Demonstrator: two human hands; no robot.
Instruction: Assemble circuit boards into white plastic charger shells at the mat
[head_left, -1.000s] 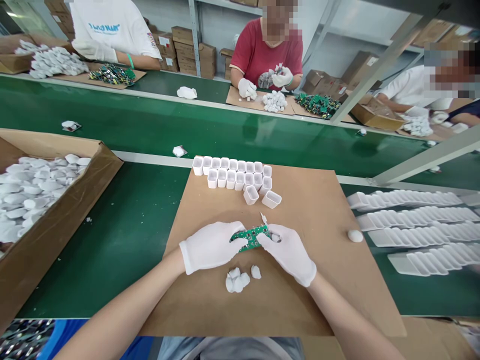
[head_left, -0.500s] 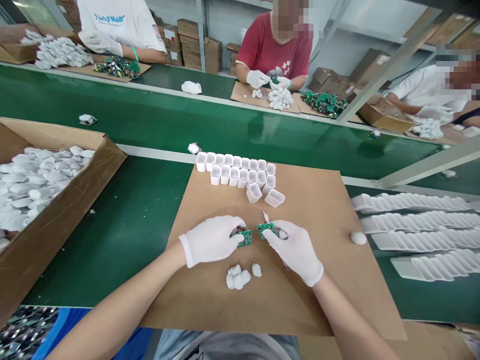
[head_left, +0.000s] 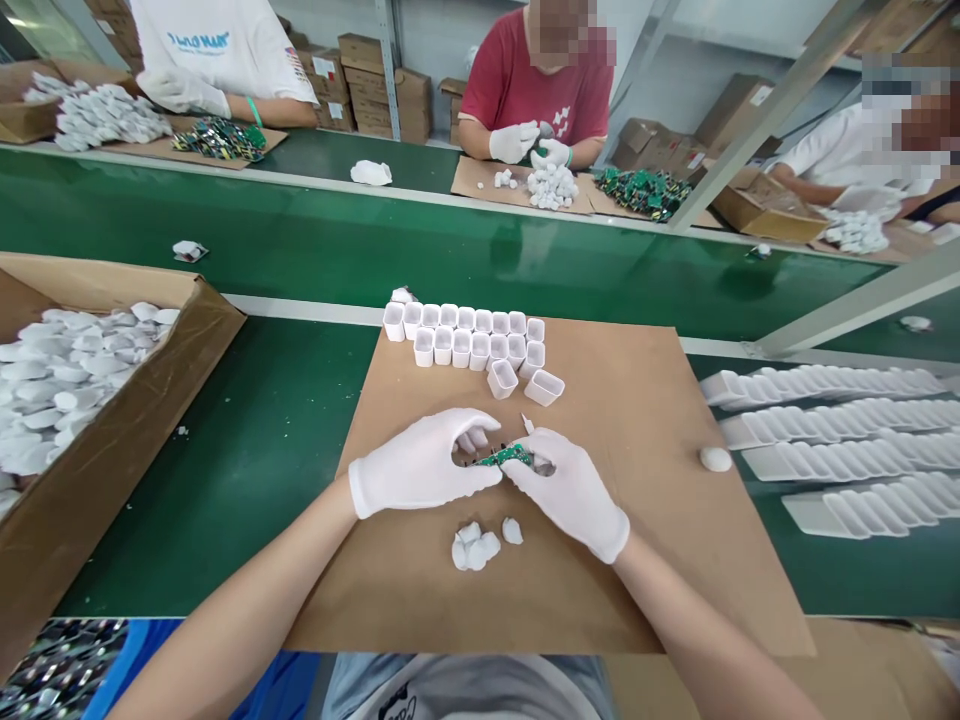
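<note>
Both my hands wear white gloves. My left hand is open, its thumb and fingers apart around the left end of the green circuit boards. My right hand pinches the boards from the right; a grey-white piece shows at its fingers. How many boards there are, I cannot tell. A small white-tipped part sticks out above my right hand. Several white pieces lie on the brown cardboard sheet below my hands. White open cups stand in rows beyond them.
At the left is a cardboard box of white pieces. Rows of nested white parts and a round white piece are at the right. A green belt crosses ahead, small items on it. Several people work beyond.
My hands have come together. The board that was in my left hand is now against the one in my right, and my left fingers have spread. Small items on the belt have shifted right.
</note>
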